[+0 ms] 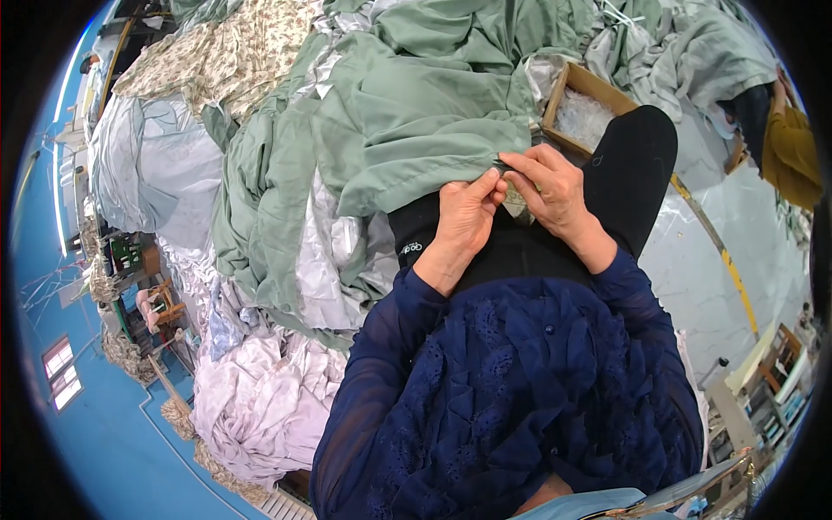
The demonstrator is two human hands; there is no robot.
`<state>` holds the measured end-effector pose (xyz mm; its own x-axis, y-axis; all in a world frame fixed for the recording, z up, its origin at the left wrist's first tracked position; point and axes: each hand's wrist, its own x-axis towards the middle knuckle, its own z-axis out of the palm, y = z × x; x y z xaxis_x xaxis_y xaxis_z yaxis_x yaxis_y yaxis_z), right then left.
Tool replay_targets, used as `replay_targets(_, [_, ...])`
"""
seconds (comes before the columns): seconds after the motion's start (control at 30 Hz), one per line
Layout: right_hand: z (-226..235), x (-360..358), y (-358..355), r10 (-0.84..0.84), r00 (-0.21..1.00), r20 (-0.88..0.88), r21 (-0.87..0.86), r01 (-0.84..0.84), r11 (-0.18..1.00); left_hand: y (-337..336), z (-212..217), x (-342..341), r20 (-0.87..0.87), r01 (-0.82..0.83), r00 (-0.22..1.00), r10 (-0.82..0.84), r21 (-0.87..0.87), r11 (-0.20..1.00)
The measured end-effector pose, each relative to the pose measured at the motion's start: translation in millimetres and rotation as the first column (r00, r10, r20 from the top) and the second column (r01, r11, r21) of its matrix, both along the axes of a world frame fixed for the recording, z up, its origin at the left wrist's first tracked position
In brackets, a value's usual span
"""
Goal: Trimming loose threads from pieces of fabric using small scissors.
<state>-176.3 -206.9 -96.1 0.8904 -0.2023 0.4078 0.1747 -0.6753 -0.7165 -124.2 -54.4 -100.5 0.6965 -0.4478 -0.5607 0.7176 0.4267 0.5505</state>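
Note:
A large sage-green cloth (416, 121) drapes over my lap and over the heap in front of me. My left hand (466, 212) pinches the cloth's near right corner between thumb and fingers. Close beside it, on the right, my right hand (555, 186) is closed in a pinch at the same edge. A small dark tip shows at its fingertips against the cloth, too small to name. Below the hands lie my black trousers (637, 160), and a small patch of pale patterned material shows between them.
At the right knee stands a cardboard box (598, 81) holding small clear pieces. Around me lie heaps of fabric: floral beige cloth (225, 56), pale blue cloth (156, 165) and pinkish cloth (269, 399). A yellow-black floor stripe (724, 251) runs at right, near a person's mustard sleeve (790, 152).

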Motion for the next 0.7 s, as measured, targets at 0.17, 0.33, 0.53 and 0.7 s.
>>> replay_targets(0.17, [1.6,0.6,-1.9,0.022,0.999,0.041,-0.001,-0.022,1.000,0.8,0.7,-0.2,0.002,0.021,1.000,-0.021,0.006,1.000])
replay_targets(0.33, [0.9,-1.3,-2.5,0.000,1.000,-0.007,0.099,0.000,0.995,0.8,-1.1,0.0,-0.002,0.011,1.000,-0.011,-0.012,1.000])
replay_targets(0.53, [1.6,-2.8,-7.8,-0.038,0.997,-0.072,0.221,0.054,0.974,0.9,-0.4,-0.5,-0.017,0.005,1.000,-0.006,-0.007,1.000])
replay_targets(0.7, [-2.2,-2.5,-12.6,-0.081,0.993,-0.081,0.278,0.101,0.955,0.4,-1.3,-0.2,-0.007,0.011,1.000,-0.011,-0.005,1.000])
